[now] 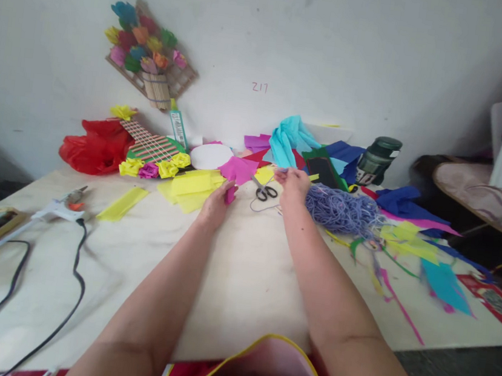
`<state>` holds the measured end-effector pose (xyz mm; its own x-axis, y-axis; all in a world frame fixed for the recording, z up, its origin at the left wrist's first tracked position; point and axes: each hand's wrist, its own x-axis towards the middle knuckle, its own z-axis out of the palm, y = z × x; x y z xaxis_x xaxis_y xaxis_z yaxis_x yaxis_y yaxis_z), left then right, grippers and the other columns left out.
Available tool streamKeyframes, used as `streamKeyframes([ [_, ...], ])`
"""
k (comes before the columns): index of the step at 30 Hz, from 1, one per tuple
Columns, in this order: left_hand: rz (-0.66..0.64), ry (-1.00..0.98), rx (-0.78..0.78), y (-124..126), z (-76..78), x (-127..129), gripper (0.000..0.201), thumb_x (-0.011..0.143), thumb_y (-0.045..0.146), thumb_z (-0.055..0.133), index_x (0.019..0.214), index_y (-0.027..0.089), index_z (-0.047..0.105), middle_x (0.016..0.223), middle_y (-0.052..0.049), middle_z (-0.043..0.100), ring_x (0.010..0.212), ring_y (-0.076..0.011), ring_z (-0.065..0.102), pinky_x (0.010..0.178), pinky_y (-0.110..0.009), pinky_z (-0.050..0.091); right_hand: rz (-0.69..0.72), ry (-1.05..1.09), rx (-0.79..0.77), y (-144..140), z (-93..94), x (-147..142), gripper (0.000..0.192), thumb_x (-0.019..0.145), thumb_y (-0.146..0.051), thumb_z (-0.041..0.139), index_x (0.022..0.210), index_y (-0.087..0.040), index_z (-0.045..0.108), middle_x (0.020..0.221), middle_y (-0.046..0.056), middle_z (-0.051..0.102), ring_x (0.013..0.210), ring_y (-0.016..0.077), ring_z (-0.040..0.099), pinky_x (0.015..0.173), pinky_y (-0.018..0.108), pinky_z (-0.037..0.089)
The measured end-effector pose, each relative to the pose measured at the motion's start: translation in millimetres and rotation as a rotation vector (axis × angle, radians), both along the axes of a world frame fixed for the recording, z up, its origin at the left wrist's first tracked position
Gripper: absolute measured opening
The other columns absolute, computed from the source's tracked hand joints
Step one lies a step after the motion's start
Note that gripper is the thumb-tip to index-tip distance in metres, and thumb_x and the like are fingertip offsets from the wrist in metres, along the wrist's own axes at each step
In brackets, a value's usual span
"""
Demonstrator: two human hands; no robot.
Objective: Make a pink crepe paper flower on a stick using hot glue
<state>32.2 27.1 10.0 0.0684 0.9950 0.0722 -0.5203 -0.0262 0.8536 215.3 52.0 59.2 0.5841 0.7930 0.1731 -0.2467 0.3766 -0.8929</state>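
Observation:
My left hand (216, 203) rests on the table, its fingers closed on a small magenta paper piece (230, 194). My right hand (294, 183) reaches further out and pinches the end of a thin purple string (263, 206) that loops over the table. Black-handled scissors (266, 191) lie between the two hands. A tangled heap of purple string (342, 210) sits just right of my right hand. A magenta paper sheet (238, 169) and yellow sheets (191, 188) lie beyond my left hand.
A glue gun (62, 208) with a black cable (78, 270) lies at the left. Red plastic bag (96, 144), paper-flower crafts (153, 164), white disc (210, 155), dark green jar (377, 159) and coloured paper scraps (413, 244) crowd the back and right. A flower piece (146, 50) leans on the wall.

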Motion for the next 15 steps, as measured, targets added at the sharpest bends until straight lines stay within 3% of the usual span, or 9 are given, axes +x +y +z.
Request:
streamKeyframes([
  [2, 0.006, 0.005, 0.036, -1, -2.8, 0, 0.019, 0.071, 0.02, 0.064, 0.089, 0.016, 0.068, 0.102, -0.006, 0.066, 0.101, -0.0187, 0.06, 0.099, -0.035, 0.037, -0.301, -0.19, 0.011, 1, 2.3, 15, 0.01, 0.08, -0.018, 0.04, 0.073, -0.019, 0.048, 0.079, 0.005, 0.06, 0.077, 0.0153, 0.062, 0.074, 0.035, 0.051],
  [4, 0.011, 0.01, 0.051, -1, -5.3, 0, 0.022, 0.066, 0.014, 0.067, 0.088, 0.015, 0.067, 0.088, -0.005, 0.068, 0.091, -0.0176, 0.064, 0.099, -0.037, 0.038, -0.556, -0.499, 0.03, -2, 2.1, 29, 0.01, 0.079, -0.02, 0.042, 0.077, -0.018, 0.052, 0.104, 0.013, 0.059, 0.106, 0.0211, 0.054, 0.091, 0.041, 0.043],
  [7, 0.003, 0.003, 0.069, -2, -6.8, 0, 0.029, 0.063, 0.011, 0.069, 0.091, 0.015, 0.063, 0.083, -0.003, 0.068, 0.083, -0.017, 0.066, 0.098, -0.04, 0.04, -0.769, -0.814, -0.043, -11, -1.6, 40, 0.019, 0.077, -0.02, 0.047, 0.093, -0.016, 0.057, 0.132, 0.018, 0.042, 0.127, 0.0273, 0.035, 0.099, 0.047, 0.033],
  [9, -0.005, -0.01, 0.085, -3, -6.6, -1, 0.037, 0.063, 0.01, 0.07, 0.097, 0.018, 0.059, 0.085, -0.002, 0.068, 0.082, -0.0173, 0.067, 0.096, -0.042, 0.043, -0.778, -0.929, -0.159, -16, -4.9, 41, 0.021, 0.077, -0.022, 0.049, 0.093, -0.016, 0.059, 0.13, 0.018, 0.045, 0.124, 0.0305, 0.037, 0.097, 0.05, 0.032],
  [12, -0.01, -0.019, 0.104, -4, -5.7, -1, 0.049, 0.061, 0.011, 0.073, 0.103, 0.021, 0.05, 0.084, -0.001, 0.069, 0.083, -0.018, 0.068, 0.095, -0.044, 0.044, -0.604, -1.079, -0.283, -20, -8.8, 33, 0.018, 0.08, -0.024, 0.046, 0.079, -0.015, 0.062, 0.106, 0.016, 0.059, 0.106, 0.0298, 0.05, 0.089, 0.049, 0.037],
  [15, -0.009, -0.006, 0.098, -6, -4.0, 0, 0.054, 0.061, 0.012, 0.075, 0.106, 0.02, 0.046, 0.082, -0.003, 0.069, 0.085, -0.0192, 0.068, 0.095, -0.044, 0.045, -0.421, -1.181, -0.181, -20, -10.6, 17, 0.017, 0.077, -0.018, 0.049, 0.085, -0.014, 0.063, 0.11, 0.016, 0.058, 0.102, 0.0265, 0.052, 0.087, 0.042, 0.039],
])
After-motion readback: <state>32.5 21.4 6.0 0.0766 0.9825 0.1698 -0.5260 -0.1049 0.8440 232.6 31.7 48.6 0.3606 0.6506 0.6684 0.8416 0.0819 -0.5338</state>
